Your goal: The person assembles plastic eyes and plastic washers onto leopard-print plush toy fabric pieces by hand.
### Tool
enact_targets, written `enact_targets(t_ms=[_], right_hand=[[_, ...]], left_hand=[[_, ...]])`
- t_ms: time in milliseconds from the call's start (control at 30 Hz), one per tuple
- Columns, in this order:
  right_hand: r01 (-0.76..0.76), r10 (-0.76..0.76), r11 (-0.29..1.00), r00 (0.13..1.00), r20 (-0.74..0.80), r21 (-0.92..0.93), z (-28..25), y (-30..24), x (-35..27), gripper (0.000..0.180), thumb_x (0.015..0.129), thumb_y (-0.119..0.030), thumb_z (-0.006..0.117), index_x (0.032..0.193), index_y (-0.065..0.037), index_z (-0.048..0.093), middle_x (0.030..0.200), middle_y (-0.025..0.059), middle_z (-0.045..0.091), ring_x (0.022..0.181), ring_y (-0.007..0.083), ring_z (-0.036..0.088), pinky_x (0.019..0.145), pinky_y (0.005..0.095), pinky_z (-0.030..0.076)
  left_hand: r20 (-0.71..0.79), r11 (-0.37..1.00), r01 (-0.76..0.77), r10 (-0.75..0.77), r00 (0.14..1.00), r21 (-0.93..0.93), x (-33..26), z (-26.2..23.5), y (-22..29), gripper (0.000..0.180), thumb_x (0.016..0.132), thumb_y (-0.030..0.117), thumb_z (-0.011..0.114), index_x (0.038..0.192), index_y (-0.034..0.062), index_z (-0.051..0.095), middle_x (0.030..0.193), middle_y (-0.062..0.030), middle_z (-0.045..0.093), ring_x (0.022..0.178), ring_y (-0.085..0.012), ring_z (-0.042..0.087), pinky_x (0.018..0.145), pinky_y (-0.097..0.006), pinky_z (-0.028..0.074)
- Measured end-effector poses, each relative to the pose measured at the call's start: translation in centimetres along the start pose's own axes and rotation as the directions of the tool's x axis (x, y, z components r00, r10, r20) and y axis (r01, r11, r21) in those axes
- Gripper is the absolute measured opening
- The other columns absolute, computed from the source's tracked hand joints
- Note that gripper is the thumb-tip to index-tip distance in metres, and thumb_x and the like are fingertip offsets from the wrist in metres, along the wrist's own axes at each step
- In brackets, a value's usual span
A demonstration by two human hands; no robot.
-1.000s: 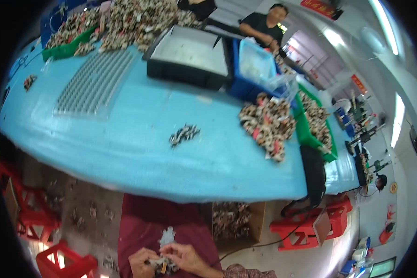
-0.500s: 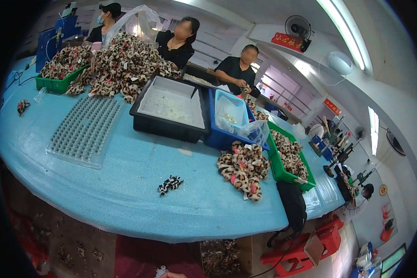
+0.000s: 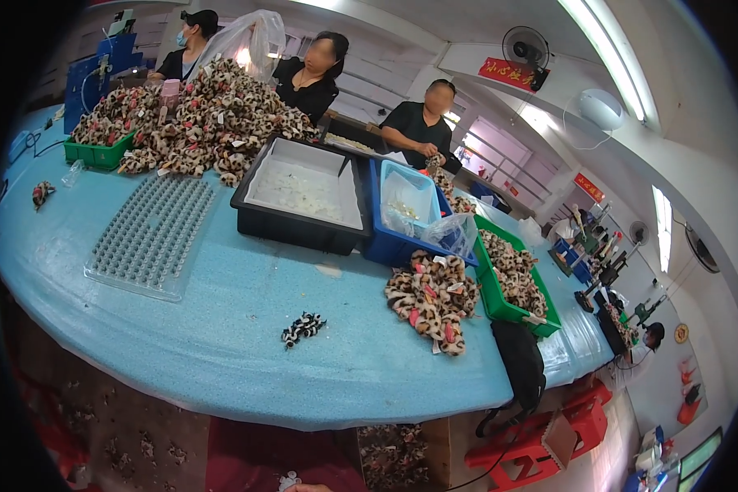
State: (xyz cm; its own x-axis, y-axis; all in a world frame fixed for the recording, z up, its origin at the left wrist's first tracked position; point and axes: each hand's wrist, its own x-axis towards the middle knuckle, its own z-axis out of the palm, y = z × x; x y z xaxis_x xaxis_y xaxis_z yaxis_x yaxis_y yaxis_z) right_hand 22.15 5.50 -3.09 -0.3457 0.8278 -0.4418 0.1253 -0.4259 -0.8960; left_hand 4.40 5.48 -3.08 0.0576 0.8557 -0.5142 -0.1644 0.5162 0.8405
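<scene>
Only a sliver of one hand, which looks like my right hand (image 3: 310,488), shows at the bottom edge above my dark red lap. Its fingers are mostly cut off, so their pose cannot be read. Beside it lies a small whitish cluster (image 3: 288,480), too small to name; whether the hand touches it is unclear. My left hand is out of sight. On the blue-covered table (image 3: 205,353) in front of me rests a small bundle of black-and-white pieces (image 3: 303,328). To its right is a heap of leopard-print plush pieces (image 3: 431,302) with pink patches and white tags.
A clear tray of small round parts (image 3: 152,234) lies left. Behind stand a black bin (image 3: 299,238), a blue crate (image 3: 377,246) and a large plush pile (image 3: 221,123). A green crate (image 3: 521,316) and black bag (image 3: 518,365) are right. Co-workers (image 3: 422,119) work across the table.
The view has shifted very slightly. A co-worker at the back has moved a little with the clear plastic bag; the things on my table stay put.
</scene>
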Motion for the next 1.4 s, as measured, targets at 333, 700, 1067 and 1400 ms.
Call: enact_targets(t_ms=[333, 700, 1067, 1400], right_hand=[[0.226, -0.211, 0.932, 0.974, 0.084, -0.282, 1.0, 1.1, 2.8, 0.032, 0.080, -0.029, 0.067, 0.095, -0.001, 0.060, 0.083, 0.0083, 0.061, 0.078, 0.0156, 0.056, 0.067, 0.0324, 0.046], [0.254, -0.247, 0.940, 0.967, 0.058, -0.228, 2.1, 1.0, 4.2, 0.024, 0.079, -0.024, 0.069, 0.090, -0.004, 0.063, 0.077, 0.0040, 0.062, 0.073, 0.0116, 0.057, 0.062, 0.0288, 0.046], [0.126, -0.135, 0.989, 0.984, 0.118, 0.078, 1.7, 1.3, 4.9, 0.024, 0.081, -0.027, 0.068, 0.089, -0.004, 0.064, 0.076, 0.0003, 0.060, 0.073, 0.0083, 0.054, 0.064, 0.0267, 0.045], [0.048, -0.078, 0.965, 0.991, 0.109, 0.257, 0.0, 3.2, 3.3, 0.022, 0.077, -0.017, 0.067, 0.095, -0.005, 0.063, 0.081, -0.0010, 0.059, 0.073, 0.0089, 0.052, 0.063, 0.0235, 0.043]], left_hand=[[-0.055, 0.997, 0.037, -0.033, 0.998, 0.075, -0.5, -1.1, -0.1, 0.026, 0.071, -0.002, 0.066, 0.097, -0.0016, 0.064, 0.088, -0.0040, 0.065, 0.080, -0.0154, 0.059, 0.075, -0.028, 0.048], [-0.162, 0.986, -0.155, 0.163, 0.973, 0.062, 0.5, -2.1, -3.6, 0.025, 0.071, 0.000, 0.070, 0.096, -0.0019, 0.066, 0.088, -0.0042, 0.066, 0.079, -0.0130, 0.057, 0.074, -0.027, 0.047], [-0.210, 0.999, 0.026, -0.029, 0.977, -0.019, 0.1, -1.4, -1.7, 0.014, 0.073, -0.002, 0.069, 0.087, -0.0007, 0.064, 0.080, 0.0001, 0.060, 0.075, -0.0113, 0.052, 0.070, -0.026, 0.045], [-0.137, 0.987, -0.066, 0.086, 0.987, 0.148, 0.6, -1.5, -3.3, 0.015, 0.074, -0.006, 0.065, 0.088, -0.0012, 0.063, 0.080, 0.0026, 0.057, 0.075, -0.0106, 0.052, 0.070, -0.024, 0.045]])
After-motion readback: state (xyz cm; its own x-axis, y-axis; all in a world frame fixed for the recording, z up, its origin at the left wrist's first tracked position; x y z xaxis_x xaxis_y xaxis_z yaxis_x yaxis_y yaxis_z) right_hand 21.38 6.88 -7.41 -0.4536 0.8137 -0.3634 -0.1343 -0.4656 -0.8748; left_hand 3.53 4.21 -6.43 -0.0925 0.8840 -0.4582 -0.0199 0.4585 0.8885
